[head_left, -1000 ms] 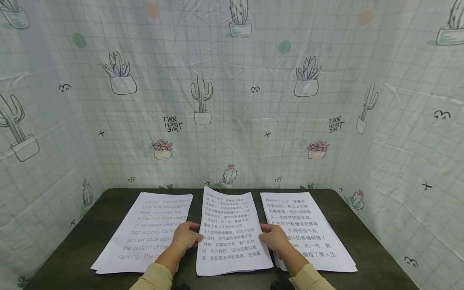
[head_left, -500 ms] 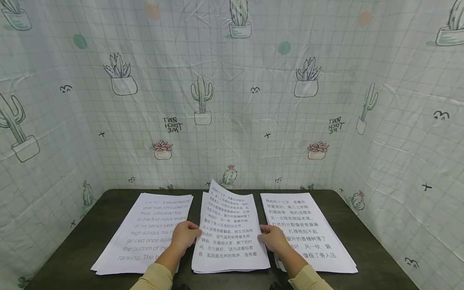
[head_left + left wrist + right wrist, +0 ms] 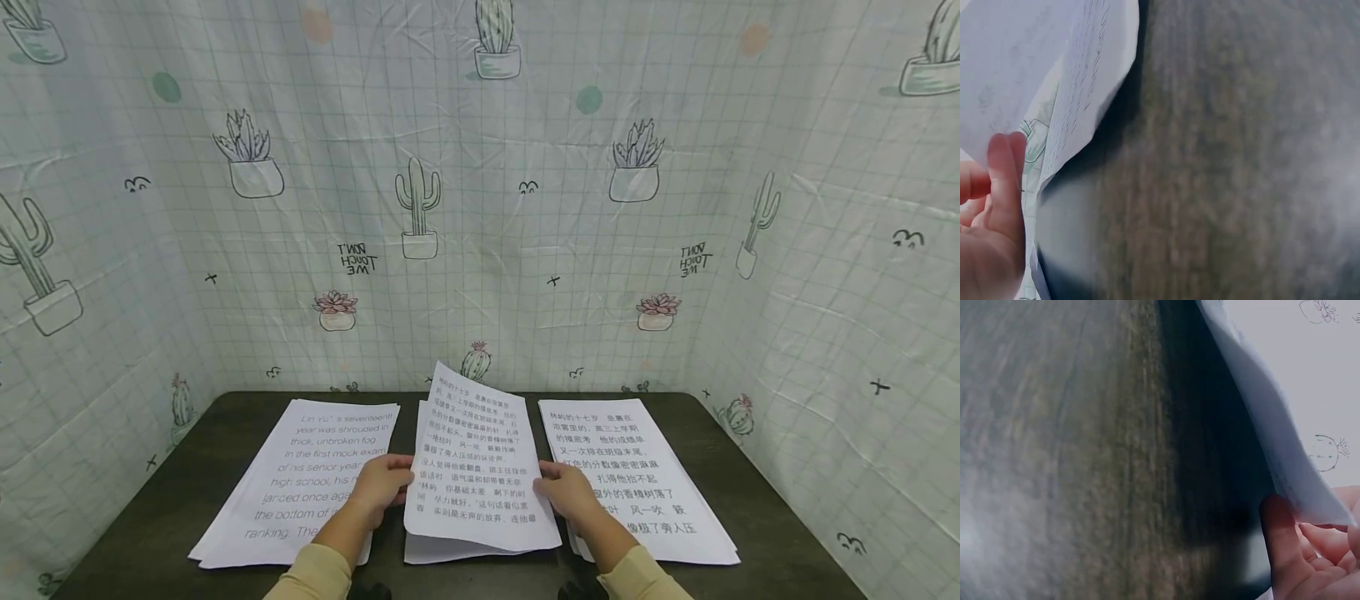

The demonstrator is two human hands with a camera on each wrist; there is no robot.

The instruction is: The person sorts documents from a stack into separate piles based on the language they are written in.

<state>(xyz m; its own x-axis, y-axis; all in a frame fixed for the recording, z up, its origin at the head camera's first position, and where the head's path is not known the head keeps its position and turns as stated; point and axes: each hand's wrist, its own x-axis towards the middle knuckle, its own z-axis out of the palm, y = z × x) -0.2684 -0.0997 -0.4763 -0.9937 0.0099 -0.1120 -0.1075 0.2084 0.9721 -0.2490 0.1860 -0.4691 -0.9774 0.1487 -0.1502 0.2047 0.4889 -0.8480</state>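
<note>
A printed sheet of paper (image 3: 472, 467) with Chinese text is raised at the middle, its top left corner highest and its surface curved. My left hand (image 3: 381, 485) pinches its left edge, and my right hand (image 3: 568, 492) pinches the opposite edge. Under it, other white paper (image 3: 442, 550) shows along the bottom and upper left; how many sheets the hands hold is unclear. In the left wrist view, paper (image 3: 1088, 94) hangs apart from another sheet beside the fingers (image 3: 1004, 181). A curled paper edge (image 3: 1272, 419) meets the thumb and fingers in the right wrist view.
On the dark table (image 3: 142, 508), a pile of English-text sheets (image 3: 300, 467) lies left, partly behind my left forearm. A pile of Chinese-text sheets (image 3: 637, 483) lies right, partly under my right hand. A cactus-patterned curtain (image 3: 480, 208) surrounds the back and sides.
The middle paper first shifted left, then came back right. Its top left corner has risen, and the upper paper has separated from the paper beneath. Both hands keep their grip on the edges.
</note>
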